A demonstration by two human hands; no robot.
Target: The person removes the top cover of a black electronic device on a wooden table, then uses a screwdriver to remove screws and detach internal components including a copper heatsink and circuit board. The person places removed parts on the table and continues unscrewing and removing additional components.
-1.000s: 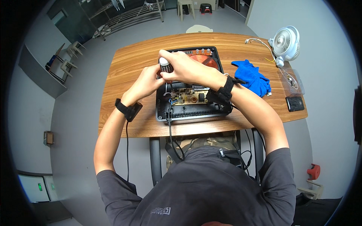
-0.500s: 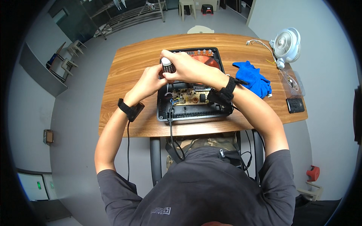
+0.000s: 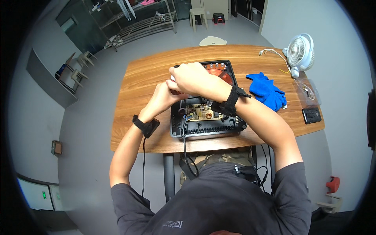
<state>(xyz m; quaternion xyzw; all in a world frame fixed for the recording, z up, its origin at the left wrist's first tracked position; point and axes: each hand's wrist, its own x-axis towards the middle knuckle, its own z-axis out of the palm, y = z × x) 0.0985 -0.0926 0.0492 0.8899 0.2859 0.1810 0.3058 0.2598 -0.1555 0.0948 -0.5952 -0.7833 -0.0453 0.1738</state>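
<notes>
An opened induction cooker lies on the table in front of me, its black housing showing a circuit board in the near half and a copper coil in the far half. Over its far left part, my right hand is closed round the handle of a screwdriver; only a bit of the white end shows. Just below and left of it, my left hand has its fingers pinched at the screwdriver's lower part. The tip is hidden by my hands.
A crumpled blue cloth lies right of the cooker. Farther right are a white fan, a clear plastic tray and a black phone. A black cord hangs over the table's front edge.
My right hand has turned over the screwdriver handle and now covers most of it. My left hand stays close beside it. The whole view has shifted slightly.
</notes>
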